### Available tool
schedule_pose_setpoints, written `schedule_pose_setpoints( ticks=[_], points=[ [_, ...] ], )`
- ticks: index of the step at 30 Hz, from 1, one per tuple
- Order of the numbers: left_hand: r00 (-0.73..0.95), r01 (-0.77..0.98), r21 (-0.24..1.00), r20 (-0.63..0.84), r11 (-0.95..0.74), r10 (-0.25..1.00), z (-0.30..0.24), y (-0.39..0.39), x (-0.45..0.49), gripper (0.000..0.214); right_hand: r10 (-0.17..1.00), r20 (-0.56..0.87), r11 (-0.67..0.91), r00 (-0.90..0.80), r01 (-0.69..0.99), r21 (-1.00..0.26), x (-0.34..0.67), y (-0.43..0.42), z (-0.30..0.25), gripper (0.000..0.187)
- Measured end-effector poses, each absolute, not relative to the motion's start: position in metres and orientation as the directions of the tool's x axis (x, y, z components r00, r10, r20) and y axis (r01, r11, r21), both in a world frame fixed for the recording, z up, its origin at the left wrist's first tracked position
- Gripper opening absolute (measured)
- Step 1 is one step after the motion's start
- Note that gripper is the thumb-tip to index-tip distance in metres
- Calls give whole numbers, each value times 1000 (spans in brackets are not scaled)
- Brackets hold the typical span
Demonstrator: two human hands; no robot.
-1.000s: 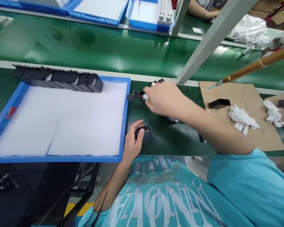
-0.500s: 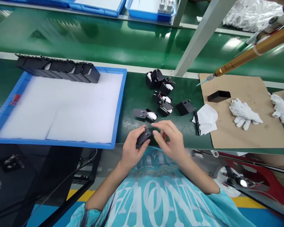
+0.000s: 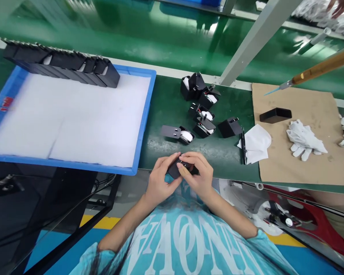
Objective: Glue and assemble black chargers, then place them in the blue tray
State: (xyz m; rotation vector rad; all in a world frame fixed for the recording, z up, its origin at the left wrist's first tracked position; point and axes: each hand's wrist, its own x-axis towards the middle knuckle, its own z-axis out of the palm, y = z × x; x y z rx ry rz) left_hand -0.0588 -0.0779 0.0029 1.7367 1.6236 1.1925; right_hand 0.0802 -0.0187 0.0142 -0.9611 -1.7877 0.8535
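My left hand (image 3: 159,179) and my right hand (image 3: 197,173) meet at the near edge of the green bench, both closed around one small black plug housing (image 3: 177,169). Just beyond them lies an open black housing (image 3: 177,133) with a white insert. Farther back sits a cluster of several black housings (image 3: 202,105), some with white parts and wires showing. A row of several black housings (image 3: 63,63) lines the far side of the blue tray (image 3: 145,114), which has a white foam liner.
A brown cardboard sheet (image 3: 292,152) at right carries a black sleeve (image 3: 275,114) and white gloves (image 3: 304,139). A white cloth (image 3: 255,143) and black tweezers (image 3: 243,143) lie beside it. A brass-coloured tool (image 3: 318,70) hangs above. A grey post (image 3: 255,38) rises behind.
My right hand came back from the far cluster of housings to the near edge and closed on the housing that my left hand holds. The view tilted down.
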Motion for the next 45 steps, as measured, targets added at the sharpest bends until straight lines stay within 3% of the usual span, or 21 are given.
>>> schedule_pose_setpoints(
  ticks=[3,6,15,35,40,45],
  points=[
    [57,433,877,204,-208,977,9,-77,-70,59,921,275,344,-275,247,-906,80,-21,10,20],
    [92,330,928,153,-175,984,12,-77,-77,49,952,201,249,-230,205,-946,79,-24,5,27],
    [40,294,954,44,-54,998,13,-75,-74,44,851,441,519,-286,317,-794,81,-22,12,23],
    [177,357,934,-86,18,980,23,-70,-74,51,865,455,497,-210,247,-832,73,-27,10,16],
    [170,367,930,-92,24,981,23,-69,-74,51,906,374,413,-198,224,-883,74,-29,9,24],
    [152,358,933,-81,22,985,22,-70,-74,50,852,477,524,-218,318,-790,76,-30,8,17]
  ],
)
